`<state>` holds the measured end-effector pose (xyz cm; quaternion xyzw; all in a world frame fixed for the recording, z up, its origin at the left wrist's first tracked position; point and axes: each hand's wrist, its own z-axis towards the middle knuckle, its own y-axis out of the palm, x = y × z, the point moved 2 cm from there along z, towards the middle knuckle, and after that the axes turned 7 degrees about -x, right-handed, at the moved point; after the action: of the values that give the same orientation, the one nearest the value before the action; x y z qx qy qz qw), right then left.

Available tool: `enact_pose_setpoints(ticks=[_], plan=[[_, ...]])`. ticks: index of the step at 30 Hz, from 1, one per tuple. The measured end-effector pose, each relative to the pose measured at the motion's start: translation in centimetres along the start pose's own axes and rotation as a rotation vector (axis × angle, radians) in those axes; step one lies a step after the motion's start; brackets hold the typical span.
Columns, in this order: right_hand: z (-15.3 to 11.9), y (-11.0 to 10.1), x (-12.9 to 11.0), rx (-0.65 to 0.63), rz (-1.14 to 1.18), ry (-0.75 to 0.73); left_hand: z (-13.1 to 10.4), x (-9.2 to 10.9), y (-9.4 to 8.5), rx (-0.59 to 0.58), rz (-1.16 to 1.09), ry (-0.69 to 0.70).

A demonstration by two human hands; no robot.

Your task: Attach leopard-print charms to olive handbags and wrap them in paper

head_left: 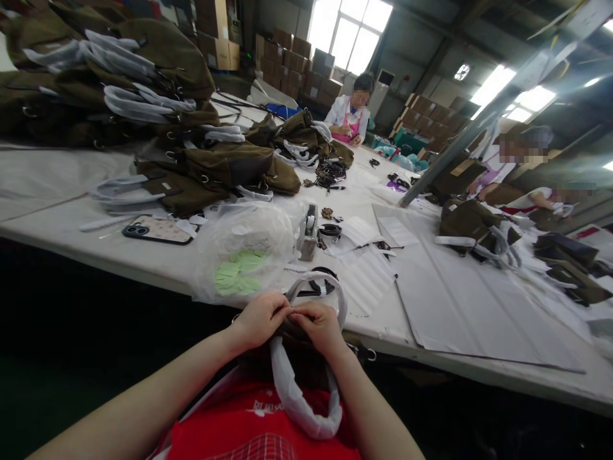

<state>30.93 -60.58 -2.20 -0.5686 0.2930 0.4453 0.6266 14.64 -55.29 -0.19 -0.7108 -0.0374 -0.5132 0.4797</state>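
Observation:
My left hand and my right hand meet at the table's front edge, fingertips pinched together over a dark bag. What lies between the fingers is too small to make out. One white-wrapped handle of the bag hangs toward my red shirt; the other wrapped handle arches up behind my hands. Just beyond lies a coiled black strap. A clear plastic bag with green slips sits to the left, beside a tape dispenser.
Brown bags are piled at the left of the white table, near a phone. Grey sheets lie at the right. A slanted metal pole rises beyond them. People work across the table.

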Motion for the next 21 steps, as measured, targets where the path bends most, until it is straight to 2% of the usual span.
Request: enact_pose_setpoints(ticks=[7,10,13,15,16,18,19,21], plan=[[-0.3,0.0,-0.4,-0.097,-0.121,0.008,-0.1,0.6,0.4,-0.051,0.211,0.057],[-0.3,0.2,-0.3,-0.101,-0.168,0.04,-0.1,0.8,0.8,-0.063,0.317,0.057],[-0.2,0.2,0.0,-0.068,-0.145,0.071,0.1,0.9,0.4,-0.077,0.287,0.065],[-0.2,0.0,0.1,-0.05,-0.154,0.085,0.4,0.6,-0.5,-0.032,0.247,0.069],[-0.2,-0.1,0.1,-0.047,-0.175,0.089,0.6,0.3,-1.1,0.026,0.249,0.033],[-0.4,-0.3,0.0,-0.051,-0.233,0.093,0.9,-0.8,-2.2,0.13,0.282,-0.132],[-0.5,-0.5,-0.2,-0.051,-0.26,0.092,1.0,-1.5,-2.4,0.131,0.291,-0.238],[-0.6,-0.9,-0.8,-0.024,-0.3,0.078,1.1,-2.9,-2.3,0.032,0.253,-0.385]])
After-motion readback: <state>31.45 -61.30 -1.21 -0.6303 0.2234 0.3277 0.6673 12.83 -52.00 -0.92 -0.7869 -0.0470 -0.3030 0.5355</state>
